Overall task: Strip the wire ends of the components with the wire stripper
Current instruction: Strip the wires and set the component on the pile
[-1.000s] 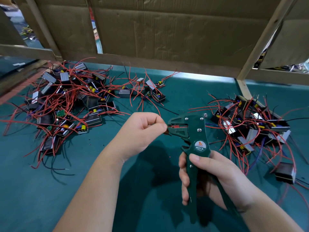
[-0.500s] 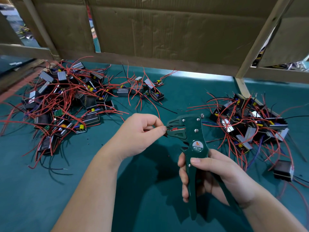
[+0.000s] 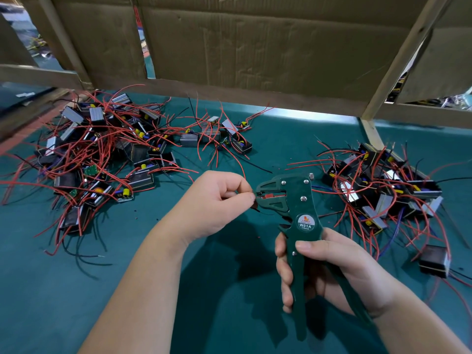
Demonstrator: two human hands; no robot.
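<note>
Green worktop (image 3: 76, 290), frame centre: left hand (image 3: 214, 208) pinches a wire end (image 3: 256, 194) in the stripper (image 3: 293, 200) mouth; right hand (image 3: 332, 272) clasps the handles. Likely next: squeeze firmly.

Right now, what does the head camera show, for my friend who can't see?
A left hand pinches a wire end into a green wire stripper gripped by the right hand. Piles of red-wired components lie on the table.

Slight re-grip on the wire stripper (image 3: 293, 208)
Right hand (image 3: 339, 272) — the thumb (image 3: 306, 245) has slid a little down the handle, farther below the round label (image 3: 308, 222) than a second ago — other shifts too small to tell.
</note>
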